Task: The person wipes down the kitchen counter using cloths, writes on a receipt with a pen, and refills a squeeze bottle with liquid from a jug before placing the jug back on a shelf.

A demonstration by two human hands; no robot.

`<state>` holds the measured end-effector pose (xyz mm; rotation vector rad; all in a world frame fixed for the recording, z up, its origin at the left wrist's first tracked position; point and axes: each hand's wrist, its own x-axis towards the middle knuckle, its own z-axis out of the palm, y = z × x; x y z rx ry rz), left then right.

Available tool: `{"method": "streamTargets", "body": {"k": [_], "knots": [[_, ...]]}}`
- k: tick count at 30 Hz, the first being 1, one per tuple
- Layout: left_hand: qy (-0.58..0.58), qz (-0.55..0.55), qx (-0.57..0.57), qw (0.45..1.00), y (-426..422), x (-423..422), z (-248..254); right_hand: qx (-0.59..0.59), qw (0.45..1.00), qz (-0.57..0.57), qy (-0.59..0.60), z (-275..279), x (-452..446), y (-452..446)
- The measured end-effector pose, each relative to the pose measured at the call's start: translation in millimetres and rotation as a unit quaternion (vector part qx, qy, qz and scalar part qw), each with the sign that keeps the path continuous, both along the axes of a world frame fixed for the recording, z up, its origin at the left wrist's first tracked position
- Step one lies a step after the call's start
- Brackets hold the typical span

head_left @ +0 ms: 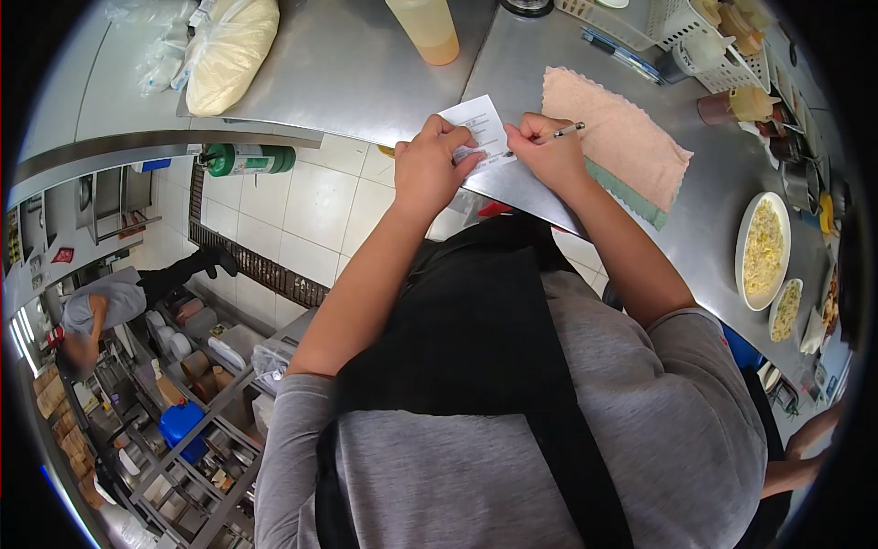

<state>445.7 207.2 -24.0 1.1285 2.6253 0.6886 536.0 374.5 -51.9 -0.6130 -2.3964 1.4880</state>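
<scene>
A white printed slip of paper (486,126) lies at the front edge of the metal counter. My left hand (433,163) holds its left side, with bent fingers on top and the thumb across the lower part. My right hand (552,154) is closed around a pen (569,130), just right of the slip; the tip is near the slip's lower right corner. Beside that hand, a pink cloth (622,128) with a green part (617,190) is spread on the counter.
A container of yellowish liquid (430,32) and a bag of pale food (233,55) stand on the counter (338,55). To the right are pens (622,57), a sauce bottle (734,105) and a rice dish (763,252). Another person (105,302) stands at far left; someone's arms (805,453) show at lower right.
</scene>
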Motion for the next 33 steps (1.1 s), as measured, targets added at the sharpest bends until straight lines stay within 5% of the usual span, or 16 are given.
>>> {"method": "streamTargets", "body": {"k": [33], "knots": [[-0.007,0.005,0.003,1.000,0.7,1.0,1.3,0.032,0.999,-0.010,0.020,3.6,1.5,-2.1]]}}
